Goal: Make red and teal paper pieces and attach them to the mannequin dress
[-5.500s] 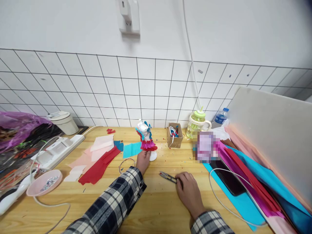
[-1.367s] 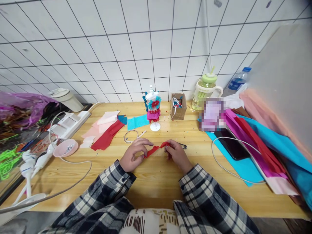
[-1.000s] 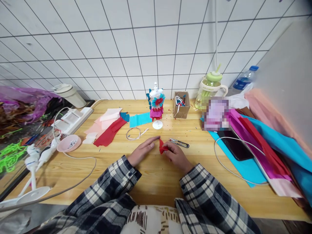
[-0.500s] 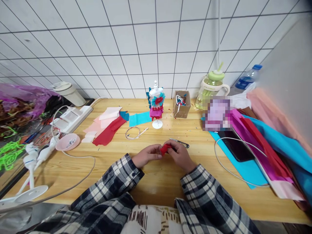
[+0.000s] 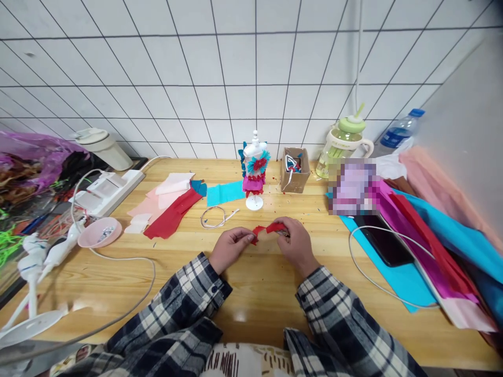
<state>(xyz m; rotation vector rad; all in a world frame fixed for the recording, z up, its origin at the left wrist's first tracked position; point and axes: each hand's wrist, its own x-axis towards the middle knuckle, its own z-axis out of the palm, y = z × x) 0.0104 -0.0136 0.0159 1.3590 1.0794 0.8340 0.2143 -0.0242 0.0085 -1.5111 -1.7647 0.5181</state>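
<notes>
My left hand point(image 5: 231, 249) is closed, pinching a small piece of red crepe paper point(image 5: 257, 230) between thumb and fingertips. My right hand point(image 5: 297, 244) grips another bit of red paper point(image 5: 275, 227), with a narrow gap between the two. Whether they still join cannot be made out. Just beyond stands a miniature dress form point(image 5: 255, 152) on a white round base, dressed in white, magenta and red ruffles with a blue and red flower. A small dark-handled tool lies mostly hidden behind my right hand.
Behind are a cardboard box point(image 5: 295, 175) with scraps, a coiled cord point(image 5: 212, 224) and a turquoise strip point(image 5: 225, 194). Red paper point(image 5: 168, 217) and pink sheets lie left, near a pink dish point(image 5: 99, 240) and power strip point(image 5: 118, 192). A phone point(image 5: 387, 243), cable and paper rolls fill the right.
My hands have moved apart sideways. The red paper, bunched together between them before, now shows as two parts, one at each hand. The view has shifted slightly.
</notes>
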